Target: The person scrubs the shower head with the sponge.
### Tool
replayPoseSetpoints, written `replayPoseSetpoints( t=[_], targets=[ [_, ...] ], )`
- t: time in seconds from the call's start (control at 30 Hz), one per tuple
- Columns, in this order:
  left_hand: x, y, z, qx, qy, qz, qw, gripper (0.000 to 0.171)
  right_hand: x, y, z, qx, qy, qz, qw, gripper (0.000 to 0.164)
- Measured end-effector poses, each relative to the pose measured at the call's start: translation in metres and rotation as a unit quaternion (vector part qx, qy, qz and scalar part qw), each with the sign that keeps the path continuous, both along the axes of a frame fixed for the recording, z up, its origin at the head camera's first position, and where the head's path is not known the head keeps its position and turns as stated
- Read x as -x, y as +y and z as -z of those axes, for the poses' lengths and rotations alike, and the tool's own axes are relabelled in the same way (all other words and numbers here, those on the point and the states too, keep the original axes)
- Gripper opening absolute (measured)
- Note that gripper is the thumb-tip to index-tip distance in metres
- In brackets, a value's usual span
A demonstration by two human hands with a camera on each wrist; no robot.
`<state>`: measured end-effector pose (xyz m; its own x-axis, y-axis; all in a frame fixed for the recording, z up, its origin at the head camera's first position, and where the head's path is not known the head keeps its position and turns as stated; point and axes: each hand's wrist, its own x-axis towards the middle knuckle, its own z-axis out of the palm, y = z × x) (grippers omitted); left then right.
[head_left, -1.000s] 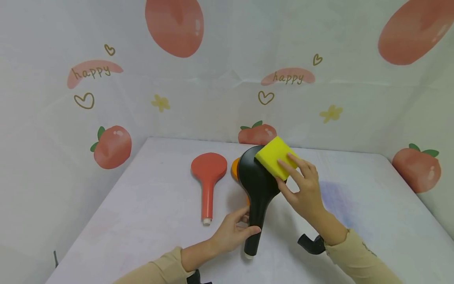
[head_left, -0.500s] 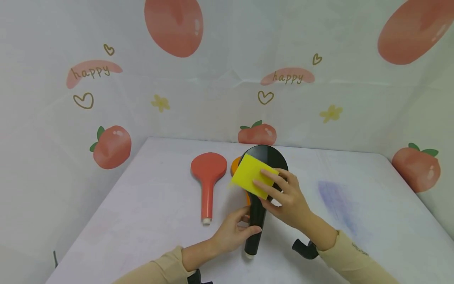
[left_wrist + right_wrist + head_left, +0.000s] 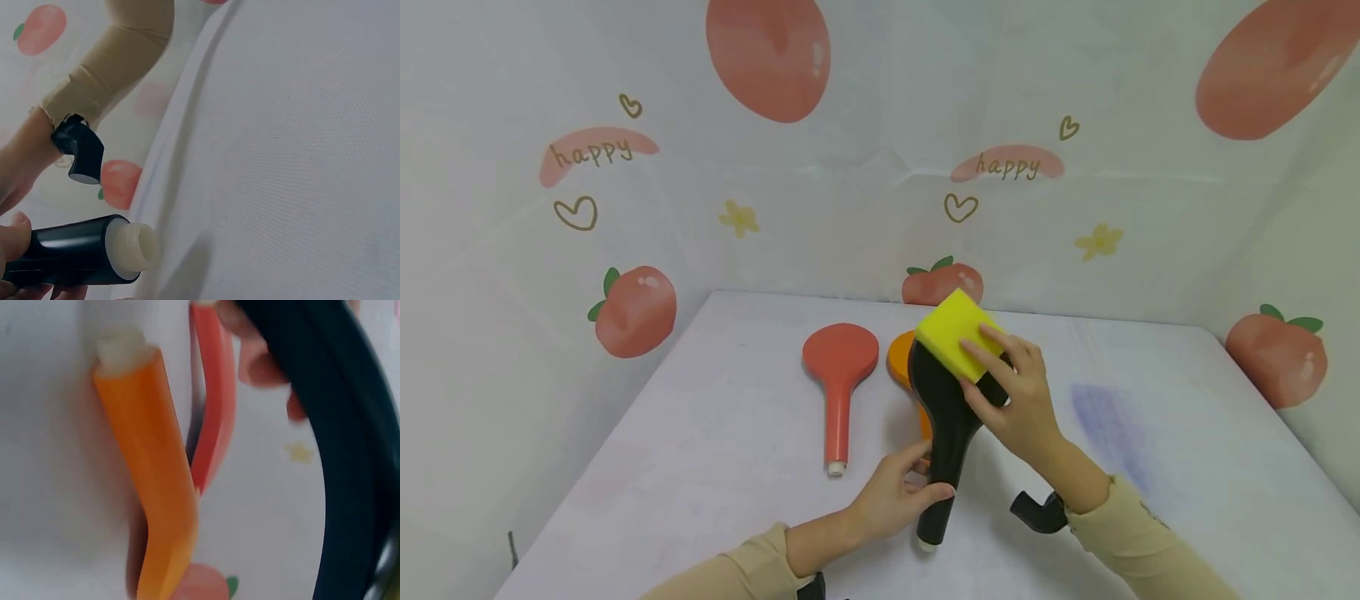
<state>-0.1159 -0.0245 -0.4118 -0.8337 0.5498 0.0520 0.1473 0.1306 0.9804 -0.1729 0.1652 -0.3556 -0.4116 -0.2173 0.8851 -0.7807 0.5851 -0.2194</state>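
My right hand (image 3: 1022, 402) pinched the yellow sponge (image 3: 946, 335), slid back up from the neck of the black shower head (image 3: 953, 423) onto its broad end; left hand (image 3: 891, 502) gripped its handle (image 3: 935, 525) (rubbing seemed unfinished)

Up at the head, the view looks forward and down over the desk (image 3: 700, 467) to the printed cloth (image 3: 850, 208) behind. Down at the left wrist, it's close by the end of the black handle (image 3: 69, 250), facing past it toward the right sleeve (image 3: 115, 62). Over at the right wrist, it looks closely across the orange handle (image 3: 150, 450) to the red handle (image 3: 217, 394). All three catch the black handle.
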Motion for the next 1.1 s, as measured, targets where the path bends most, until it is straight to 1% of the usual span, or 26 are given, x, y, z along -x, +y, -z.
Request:
replayPoseSetpoints(
  t=[0.1, 0.17, 0.23, 0.3, 0.4, 0.5, 0.57, 0.63, 0.7, 0.77, 0.87, 0.93, 1.0, 1.1],
  targets=[
    [-0.001, 0.001, -0.002, 0.007, 0.007, 0.002, 0.9999, 0.049, -0.006, -0.008, 0.002, -0.053, 0.034, -0.044, 0.997, 0.034],
    [-0.001, 0.001, -0.003, 0.013, 0.016, 0.003, 0.9998, 0.048, -0.009, -0.01, 0.003, -0.085, 0.043, -0.064, 0.993, 0.032],
    [-0.001, 0.001, -0.003, 0.017, 0.019, 0.002, 0.9997, 0.047, -0.01, -0.011, 0.003, -0.102, 0.048, -0.076, 0.991, 0.031],
    [-0.001, 0.001, -0.003, 0.016, 0.016, 0.003, 0.9997, 0.047, -0.009, -0.01, 0.003, -0.104, 0.054, -0.073, 0.99, 0.031],
    [-0.002, 0.0, -0.002, 0.011, 0.005, 0.006, 0.9999, 0.049, -0.004, -0.007, 0.001, -0.075, 0.057, -0.054, 0.994, 0.032],
    [-0.002, 0.0, 0.0, 0.006, 0.004, 0.01, 0.9999, 0.05, 0.002, 0.0, -0.001, -0.033, 0.042, -0.023, 0.998, 0.035],
    [-0.002, 0.0, 0.001, 0.003, 0.006, 0.012, 0.9999, 0.05, 0.006, 0.006, -0.002, 0.0, 0.019, 0.004, 1.0, 0.038],
    [-0.002, 0.0, 0.002, 0.0, 0.007, 0.012, 0.9999, 0.05, 0.01, 0.012, -0.003, 0.034, -0.009, 0.029, 0.999, 0.04],
    [-0.002, 0.0, 0.002, -0.004, 0.004, 0.01, 0.9999, 0.05, 0.012, 0.017, -0.002, 0.064, -0.039, 0.05, 0.996, 0.036],
    [-0.002, 0.0, 0.003, -0.006, 0.002, 0.006, 1.0, 0.05, 0.013, 0.02, -0.001, 0.088, -0.066, 0.061, 0.992, 0.034],
    [-0.002, 0.0, 0.004, -0.008, -0.002, 0.003, 1.0, 0.05, 0.012, 0.021, 0.002, 0.1, -0.083, 0.06, 0.99, 0.041],
    [-0.002, 0.0, 0.004, -0.007, 0.001, 0.001, 1.0, 0.05, 0.01, 0.019, 0.004, 0.096, -0.082, 0.051, 0.991, 0.037],
    [-0.001, 0.0, 0.003, -0.003, 0.009, -0.002, 1.0, 0.051, 0.007, 0.016, 0.005, 0.081, -0.063, 0.037, 0.994, 0.035],
    [-0.001, 0.0, 0.001, 0.001, 0.02, -0.008, 0.9998, 0.05, 0.001, 0.009, 0.006, 0.044, -0.017, 0.004, 0.999, 0.04]
  ],
)
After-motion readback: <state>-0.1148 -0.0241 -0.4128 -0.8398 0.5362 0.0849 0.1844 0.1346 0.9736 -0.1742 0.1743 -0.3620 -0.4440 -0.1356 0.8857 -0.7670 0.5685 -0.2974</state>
